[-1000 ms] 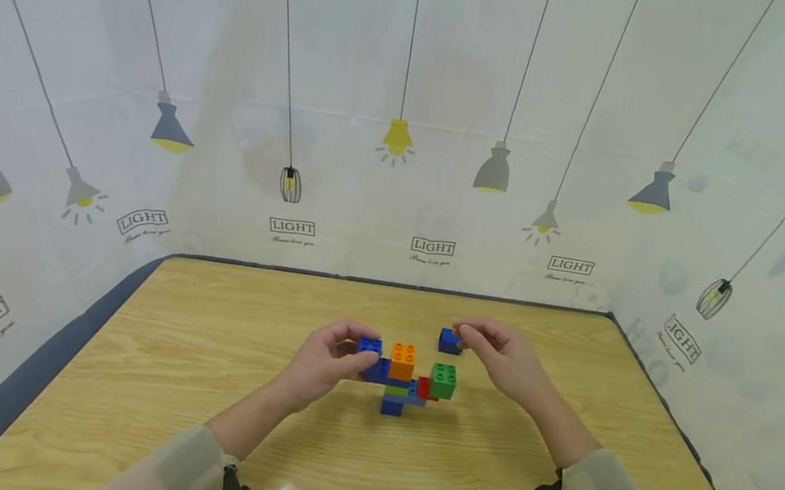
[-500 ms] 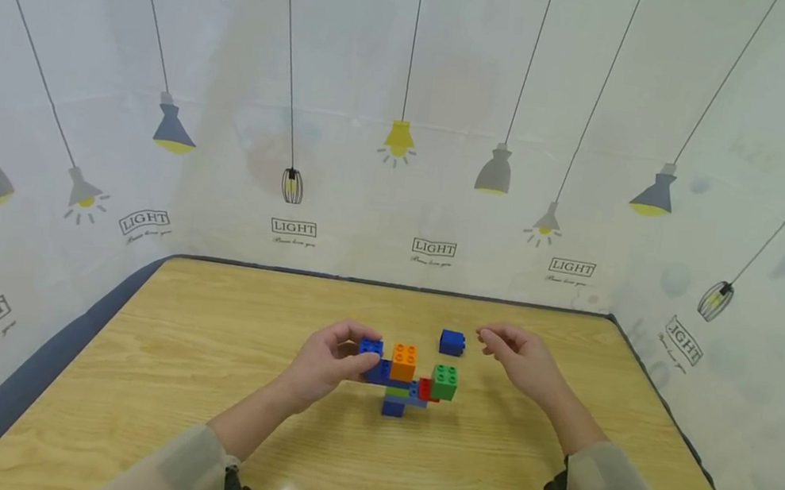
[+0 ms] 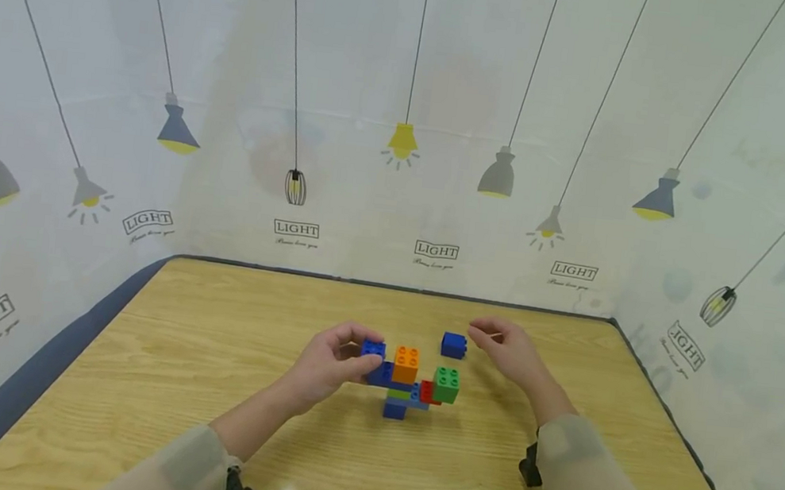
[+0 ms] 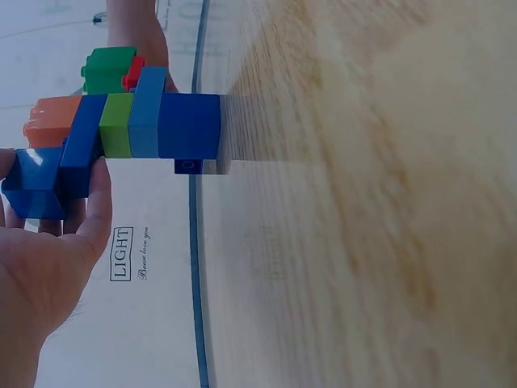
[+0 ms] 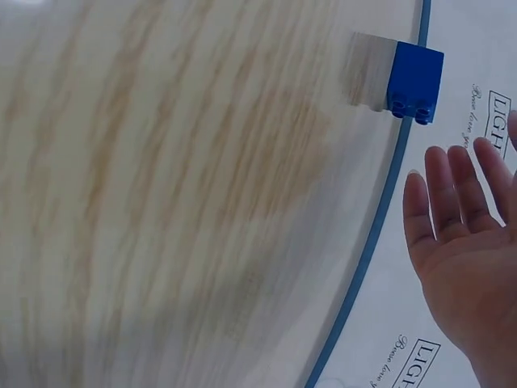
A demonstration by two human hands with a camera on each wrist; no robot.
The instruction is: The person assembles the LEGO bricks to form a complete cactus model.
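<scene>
My left hand point(image 3: 322, 365) grips the upper left end of a building-brick model, thumb and fingers around a blue brick point(image 3: 373, 349). The model stands on a dark blue bottom brick point(image 4: 190, 126). Above that come a light blue brick point(image 4: 148, 113), a lime green brick point(image 4: 115, 125) and a long blue brick point(image 4: 83, 145). An orange brick point(image 3: 405, 364) tops the middle; red point(image 3: 426, 391) and green point(image 3: 446, 384) bricks jut out right. Behind lies a loose blue brick point(image 3: 454, 346) on its side, studs facing right. Just right of it, my right hand point(image 3: 510, 353) holds nothing, fingers extended.
The wooden table point(image 3: 205, 385) carries the model and the loose brick near its middle. A pale curtain point(image 3: 349, 113) printed with hanging lamps surrounds the far edge and the sides. Dark wrist straps point(image 3: 530, 465) show at the sleeves.
My right hand's fingertips left the loose blue brick, drew off to the right, then came back close to it. My left hand keeps its grip on the model.
</scene>
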